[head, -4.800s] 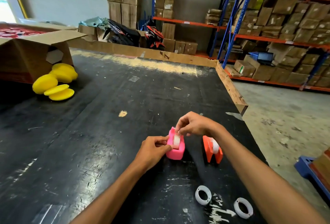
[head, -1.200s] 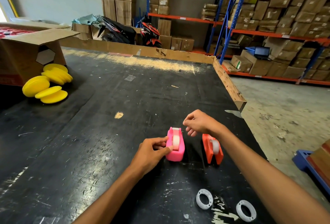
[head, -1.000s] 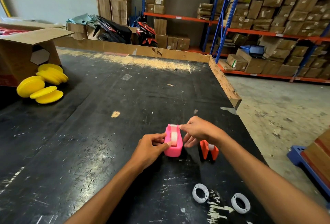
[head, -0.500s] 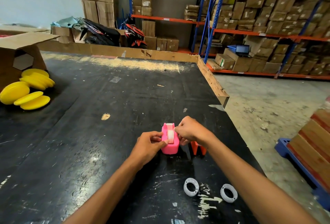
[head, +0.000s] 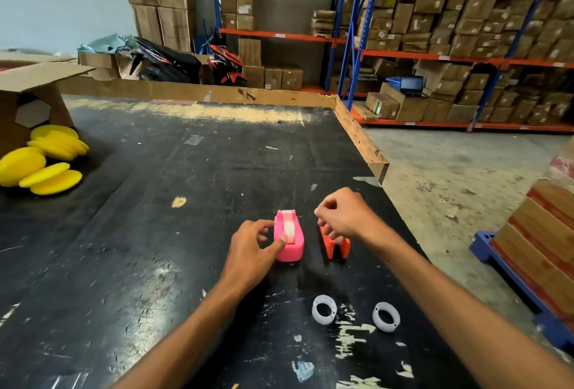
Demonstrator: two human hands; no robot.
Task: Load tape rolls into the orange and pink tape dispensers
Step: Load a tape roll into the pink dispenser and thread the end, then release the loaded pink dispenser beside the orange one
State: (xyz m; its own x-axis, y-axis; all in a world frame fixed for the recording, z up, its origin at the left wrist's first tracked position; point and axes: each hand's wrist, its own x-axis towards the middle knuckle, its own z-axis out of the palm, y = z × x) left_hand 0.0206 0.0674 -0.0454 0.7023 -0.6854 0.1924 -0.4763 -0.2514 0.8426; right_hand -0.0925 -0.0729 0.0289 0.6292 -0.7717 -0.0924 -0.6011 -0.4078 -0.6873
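Both dispensers look loaded: the pink dispenser (head: 289, 236), roll seated, sits under the left hand (head: 253, 244) fingertips resting loosely, and the orange dispenser (head: 334, 244) beneath the half-curled, empty right hand (head: 343, 214).

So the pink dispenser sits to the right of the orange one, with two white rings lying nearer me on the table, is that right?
Not quite. The head view shows the pink dispenser to the left of the orange dispenser, not the right. The two white rings do lie nearer you on the table.
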